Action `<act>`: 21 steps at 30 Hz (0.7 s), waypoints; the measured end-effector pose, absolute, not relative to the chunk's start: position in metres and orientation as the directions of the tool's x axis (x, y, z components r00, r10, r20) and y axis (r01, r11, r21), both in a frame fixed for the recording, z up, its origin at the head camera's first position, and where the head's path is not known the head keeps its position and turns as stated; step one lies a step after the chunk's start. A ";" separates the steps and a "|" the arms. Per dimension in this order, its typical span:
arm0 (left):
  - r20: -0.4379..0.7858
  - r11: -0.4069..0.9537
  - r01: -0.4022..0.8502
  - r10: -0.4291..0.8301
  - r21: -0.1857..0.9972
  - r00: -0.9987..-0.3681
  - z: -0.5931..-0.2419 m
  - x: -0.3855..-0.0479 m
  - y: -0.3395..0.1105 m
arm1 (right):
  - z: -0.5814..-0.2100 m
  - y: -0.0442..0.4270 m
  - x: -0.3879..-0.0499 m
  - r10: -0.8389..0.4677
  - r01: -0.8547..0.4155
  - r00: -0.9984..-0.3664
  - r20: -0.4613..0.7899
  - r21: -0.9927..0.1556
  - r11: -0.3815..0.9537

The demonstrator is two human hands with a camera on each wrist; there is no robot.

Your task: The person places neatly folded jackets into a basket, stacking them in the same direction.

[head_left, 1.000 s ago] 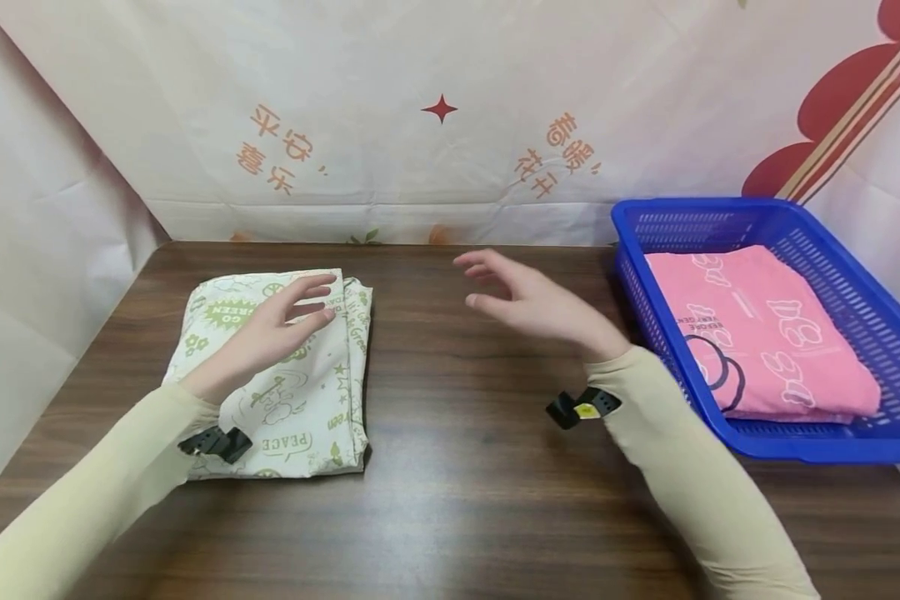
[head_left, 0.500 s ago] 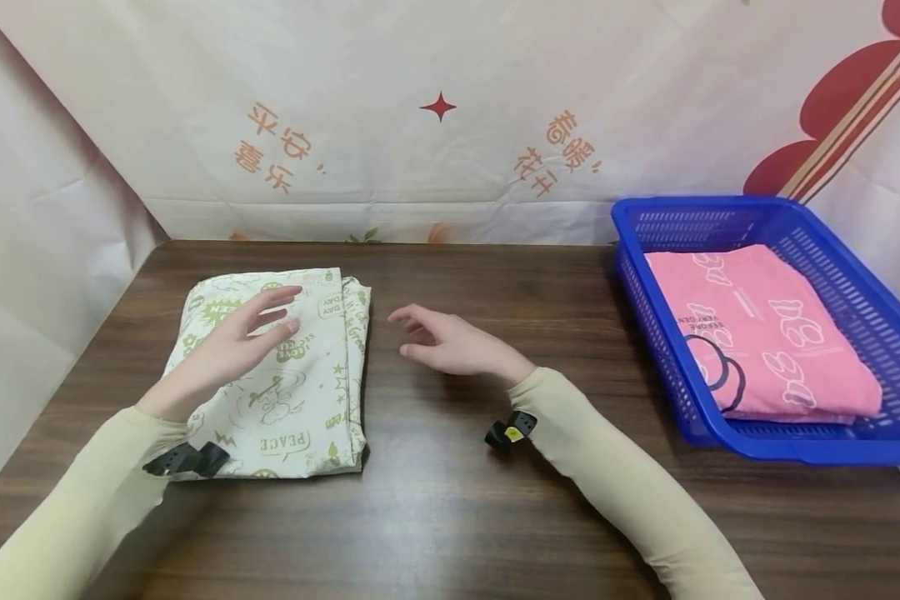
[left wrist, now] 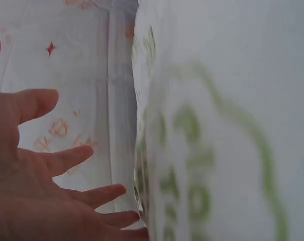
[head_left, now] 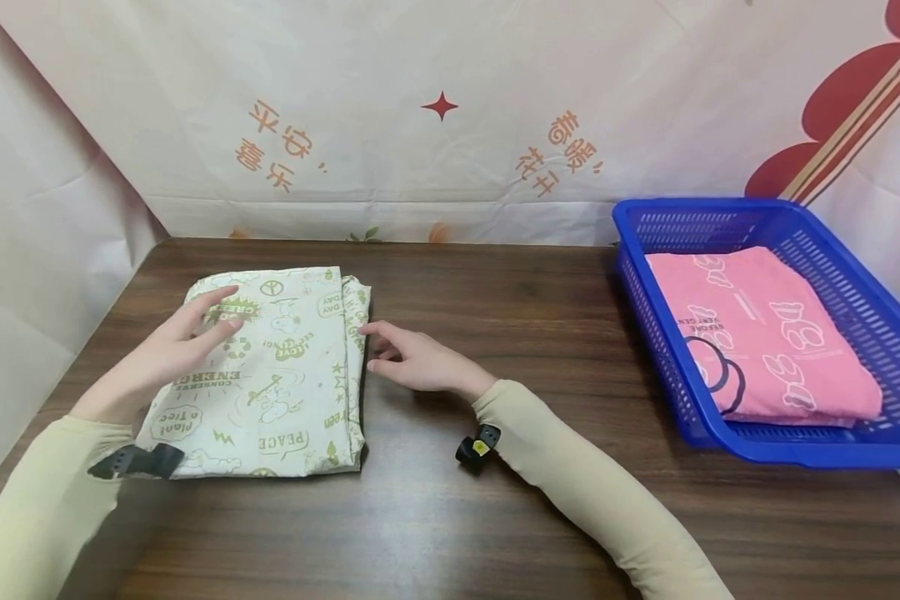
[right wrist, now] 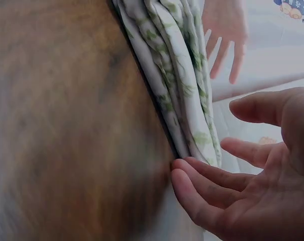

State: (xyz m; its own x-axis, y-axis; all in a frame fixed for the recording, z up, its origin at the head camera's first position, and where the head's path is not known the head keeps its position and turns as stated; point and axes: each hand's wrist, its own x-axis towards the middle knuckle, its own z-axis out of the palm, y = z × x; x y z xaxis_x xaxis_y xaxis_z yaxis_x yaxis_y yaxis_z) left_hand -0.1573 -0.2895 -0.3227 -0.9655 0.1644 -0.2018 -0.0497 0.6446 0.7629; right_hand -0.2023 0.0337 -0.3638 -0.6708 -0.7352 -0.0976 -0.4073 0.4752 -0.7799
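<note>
A folded white cloth with green print [head_left: 270, 392] lies on the left part of the table. Over its left side hovers my left hand [head_left: 157, 358], fingers spread and holding nothing; in the left wrist view the cloth [left wrist: 222, 125] fills the right half, close to the fingers [left wrist: 101, 195]. My right hand [head_left: 427, 360] is at the cloth's right edge, its fingers loosely bent. The right wrist view shows the stacked layers of the cloth [right wrist: 177, 65] beside the fingertips [right wrist: 184, 175] of that hand; whether they touch I cannot tell.
A blue plastic basket [head_left: 832, 454] stands at the right of the brown wooden table [head_left: 510, 317]. Inside it lies a folded pink cloth [head_left: 765, 333] with white and dark print. A printed white curtain [head_left: 450, 167] hangs along the table's back edge.
My right hand has moved left and toward me, from mid-table to the printed cloth's right edge. My left hand has drawn left over the cloth. Cloth and basket have stayed put.
</note>
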 end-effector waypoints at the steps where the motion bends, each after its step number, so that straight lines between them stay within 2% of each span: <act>1: -0.221 0.656 -0.061 0.163 0.752 -0.962 -0.324 -0.158 -0.294 | -0.364 0.032 -0.201 -0.735 -0.405 -0.671 -0.101 -0.781 0.476; 8: -0.334 0.674 -0.163 0.130 0.720 -0.934 -0.330 -0.154 -0.329 | -0.365 0.023 -0.197 -0.735 -0.385 -0.668 -0.117 -0.791 0.476; 21: -0.362 0.653 -0.177 0.159 0.736 -0.918 -0.345 -0.151 -0.350 | -0.367 0.015 -0.195 -0.725 -0.389 -0.679 -0.113 -0.782 0.486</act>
State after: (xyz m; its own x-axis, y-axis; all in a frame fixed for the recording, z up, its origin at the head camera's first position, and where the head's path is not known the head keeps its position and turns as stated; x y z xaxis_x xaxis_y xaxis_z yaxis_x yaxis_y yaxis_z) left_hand -0.1513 -0.3503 -0.3454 -0.9185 0.1591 -0.3620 -0.1772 0.6530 0.7364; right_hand -0.1952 0.0151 -0.3666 -0.6792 -0.7252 -0.1132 -0.3889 0.4864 -0.7824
